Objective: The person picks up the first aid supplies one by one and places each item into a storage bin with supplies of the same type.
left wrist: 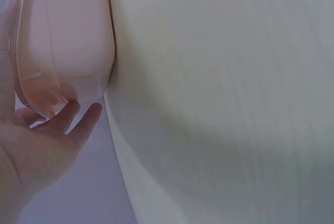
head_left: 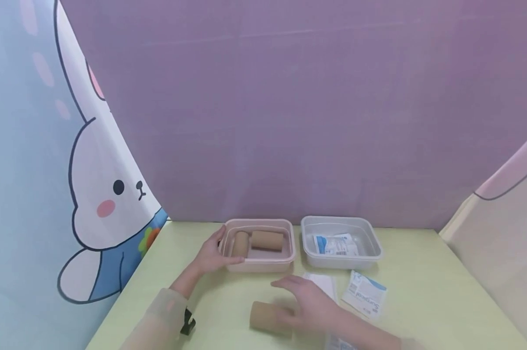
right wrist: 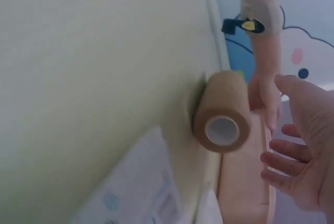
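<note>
Fingers, left hand: curled, gripping pink box at its rim. Fingers, right hand: spread wide, just beside loose brown roll, which lies in front of pink box. Two brown rolls: inside pink box. White box, packets inside: just right of pink box. Surgical packet: front-right of pink box.

"Surgical", upside down, on the white-and-blue packet before the white container
</note>
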`<act>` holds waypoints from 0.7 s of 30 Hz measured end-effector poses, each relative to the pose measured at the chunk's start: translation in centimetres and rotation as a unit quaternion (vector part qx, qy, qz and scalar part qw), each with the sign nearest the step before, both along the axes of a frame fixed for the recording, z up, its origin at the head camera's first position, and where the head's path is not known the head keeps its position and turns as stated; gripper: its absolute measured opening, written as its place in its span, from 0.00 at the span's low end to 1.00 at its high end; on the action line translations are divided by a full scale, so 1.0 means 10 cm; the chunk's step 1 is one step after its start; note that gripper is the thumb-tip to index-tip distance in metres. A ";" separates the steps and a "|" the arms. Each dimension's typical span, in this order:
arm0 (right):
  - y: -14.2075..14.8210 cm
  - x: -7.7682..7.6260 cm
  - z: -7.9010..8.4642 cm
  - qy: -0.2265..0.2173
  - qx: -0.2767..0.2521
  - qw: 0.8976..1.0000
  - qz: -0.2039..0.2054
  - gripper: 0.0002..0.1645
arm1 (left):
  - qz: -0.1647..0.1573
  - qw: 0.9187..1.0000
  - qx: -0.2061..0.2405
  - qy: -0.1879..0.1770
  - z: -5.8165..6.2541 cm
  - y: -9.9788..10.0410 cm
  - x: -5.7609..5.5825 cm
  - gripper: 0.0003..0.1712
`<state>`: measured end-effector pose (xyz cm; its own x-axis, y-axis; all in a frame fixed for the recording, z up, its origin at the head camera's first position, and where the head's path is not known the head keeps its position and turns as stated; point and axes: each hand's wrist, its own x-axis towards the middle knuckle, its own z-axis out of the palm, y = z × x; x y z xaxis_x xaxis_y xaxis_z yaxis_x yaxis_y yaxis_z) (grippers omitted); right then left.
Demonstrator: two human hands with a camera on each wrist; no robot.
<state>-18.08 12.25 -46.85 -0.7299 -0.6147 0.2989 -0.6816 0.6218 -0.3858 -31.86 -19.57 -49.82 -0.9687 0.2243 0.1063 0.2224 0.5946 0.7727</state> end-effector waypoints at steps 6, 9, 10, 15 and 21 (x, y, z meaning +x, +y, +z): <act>-0.12 0.12 -0.16 -0.021 0.006 1.000 -0.002 0.40 | 0.005 1.000 -0.002 -0.007 0.01 0.01 0.01 0.75; -0.17 0.13 -0.24 -0.045 0.010 0.999 -0.008 0.43 | 0.008 1.000 0.004 -0.010 0.01 0.01 0.01 0.76; -0.18 0.13 -0.26 -0.050 0.013 0.999 -0.008 0.43 | 0.008 1.000 0.004 -0.010 0.01 0.01 0.01 0.76; -0.23 0.12 -0.33 -0.076 0.014 0.997 0.001 0.40 | 0.009 1.000 0.004 -0.008 -0.02 0.01 0.00 0.77; -0.25 0.12 -0.36 -0.090 0.011 0.996 -0.002 0.37 | 0.010 1.000 0.004 -0.007 -0.02 -0.01 0.00 0.76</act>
<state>-16.85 9.75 -50.42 -0.7724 -0.6171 0.1501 -0.6010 0.6337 -0.4870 -31.83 -19.64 -50.03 -0.9742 0.2048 0.0948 0.2005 0.5926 0.7801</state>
